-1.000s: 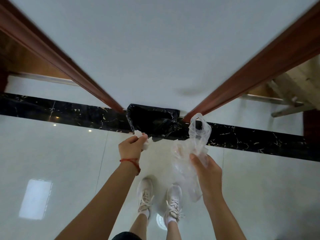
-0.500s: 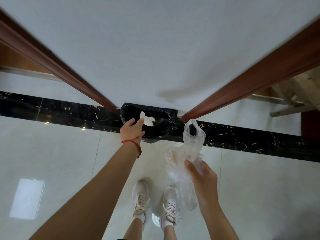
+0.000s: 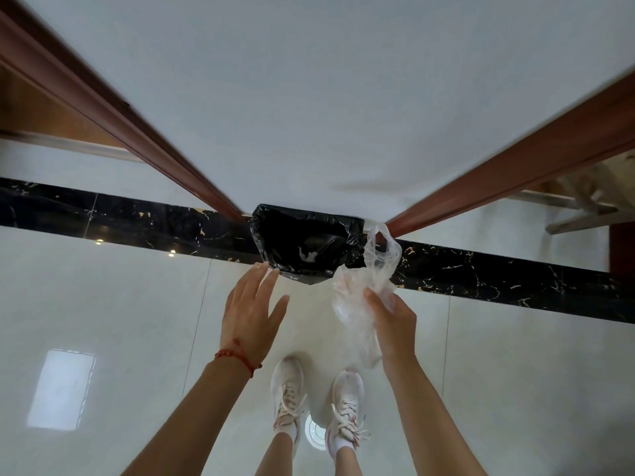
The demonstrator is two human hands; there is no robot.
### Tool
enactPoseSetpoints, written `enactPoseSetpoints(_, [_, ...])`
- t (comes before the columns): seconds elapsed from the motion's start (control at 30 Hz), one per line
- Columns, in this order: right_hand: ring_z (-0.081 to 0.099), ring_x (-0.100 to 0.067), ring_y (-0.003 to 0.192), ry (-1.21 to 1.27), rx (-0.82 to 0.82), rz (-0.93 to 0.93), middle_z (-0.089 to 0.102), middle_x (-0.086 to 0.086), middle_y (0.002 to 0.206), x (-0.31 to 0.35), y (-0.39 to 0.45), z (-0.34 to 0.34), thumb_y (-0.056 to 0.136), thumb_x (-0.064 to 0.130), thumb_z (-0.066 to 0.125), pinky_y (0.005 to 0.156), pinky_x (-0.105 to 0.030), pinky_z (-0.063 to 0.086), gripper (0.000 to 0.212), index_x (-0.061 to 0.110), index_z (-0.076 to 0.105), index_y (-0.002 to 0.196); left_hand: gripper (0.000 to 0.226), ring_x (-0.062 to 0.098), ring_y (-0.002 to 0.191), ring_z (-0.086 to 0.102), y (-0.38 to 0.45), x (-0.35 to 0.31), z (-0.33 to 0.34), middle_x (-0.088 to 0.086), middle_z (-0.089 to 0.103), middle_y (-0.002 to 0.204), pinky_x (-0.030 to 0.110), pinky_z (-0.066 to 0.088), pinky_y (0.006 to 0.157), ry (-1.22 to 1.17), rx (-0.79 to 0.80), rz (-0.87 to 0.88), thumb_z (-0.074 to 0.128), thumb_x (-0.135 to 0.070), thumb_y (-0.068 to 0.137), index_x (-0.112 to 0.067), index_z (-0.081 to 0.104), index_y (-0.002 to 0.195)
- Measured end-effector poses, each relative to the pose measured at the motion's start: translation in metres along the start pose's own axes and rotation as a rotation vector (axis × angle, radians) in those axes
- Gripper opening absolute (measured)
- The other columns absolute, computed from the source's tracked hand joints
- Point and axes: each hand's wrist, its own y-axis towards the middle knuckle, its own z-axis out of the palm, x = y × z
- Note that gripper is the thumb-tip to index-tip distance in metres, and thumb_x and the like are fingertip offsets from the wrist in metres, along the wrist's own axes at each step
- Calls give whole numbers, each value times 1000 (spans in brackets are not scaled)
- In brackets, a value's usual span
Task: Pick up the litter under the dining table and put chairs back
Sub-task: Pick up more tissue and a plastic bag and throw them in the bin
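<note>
A bin lined with a black bag stands on the floor against the white wall, straight ahead of my feet. A scrap of white tissue lies inside it. My left hand, with a red string at the wrist, hovers just before the bin's near rim, fingers spread and empty. My right hand grips a crumpled clear plastic bag, whose handle loop rises beside the bin's right edge.
Two brown wooden door frames flank the white wall. A black marble strip crosses the glossy pale floor. Pale wooden furniture legs show through the right doorway. My white sneakers stand below.
My left hand carried the white tissue over the bin and let it go; it now lies inside and the hand is drawn back, open. The right hand with the plastic bag moved nearer the bin.
</note>
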Motion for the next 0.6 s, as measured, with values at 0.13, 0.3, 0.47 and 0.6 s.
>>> enactPoseSetpoints(0.13, [52, -12, 66, 43, -2, 14, 57, 3, 71, 4, 12, 32, 81, 22, 67, 61, -21, 42, 14, 10, 63, 86, 56, 39, 109, 57, -4, 7, -4, 21, 60, 119, 52, 45, 87, 51, 5, 5, 31, -45, 88, -3, 58, 115])
enactPoseSetpoints(0.3, [54, -10, 70, 177, 76, 58, 58, 4, 77, 25, 30, 65, 86, 24, 62, 62, -22, 45, 5, 19, 62, 85, 62, 38, 111, 55, -1, 13, -13, 20, 59, 121, 50, 45, 89, 9, -28, 8, 20, -50, 93, -4, 55, 116])
enactPoseSetpoints(0.47, [57, -19, 101, 106, 64, 210, 59, -4, 110, 14, 49, 65, 85, 31, 63, 87, -34, 50, 44, 9, 56, 122, 51, 38, 113, 54, -1, 18, -15, 20, 58, 122, 50, 44, 91, -14, -83, 11, 36, -41, 88, -4, 55, 117])
enactPoseSetpoints(0.6, [55, -20, 117, -82, 28, 50, 59, -8, 127, 8, 36, 45, 85, 28, 62, 103, -35, 41, 46, 7, 54, 125, 64, 40, 111, 55, -3, 16, -18, 21, 59, 121, 51, 44, 89, -10, -83, -7, 22, -51, 92, -2, 56, 117])
